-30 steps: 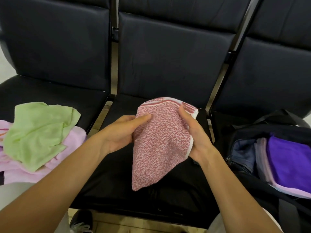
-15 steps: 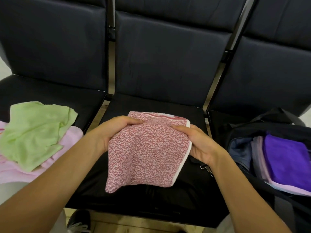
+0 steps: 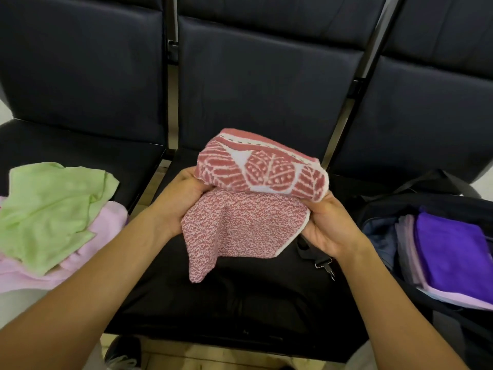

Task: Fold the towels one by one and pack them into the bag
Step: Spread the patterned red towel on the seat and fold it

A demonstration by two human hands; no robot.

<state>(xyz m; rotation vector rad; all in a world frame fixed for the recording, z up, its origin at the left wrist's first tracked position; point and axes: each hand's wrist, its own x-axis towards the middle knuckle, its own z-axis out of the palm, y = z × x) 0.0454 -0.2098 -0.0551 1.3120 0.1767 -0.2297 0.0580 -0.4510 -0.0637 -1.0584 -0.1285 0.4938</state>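
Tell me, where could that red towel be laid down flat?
The middle seat under the red towel is bare, apart from a strap clip at its right edge. The left seat holds a green towel on pink ones; the bag fills the right.

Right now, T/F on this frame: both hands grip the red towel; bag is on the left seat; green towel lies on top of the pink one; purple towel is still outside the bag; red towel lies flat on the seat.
1. Both hands grip the red patterned towel. True: the left hand and right hand each hold a side.
2. The bag is on the left seat. False: it sits on the right.
3. The green towel lies on the pink towel. True.
4. The purple towel is outside the bag. False: it lies inside the open bag.
5. The red patterned towel lies flat on the middle seat. False: it is held above it, partly folded over.
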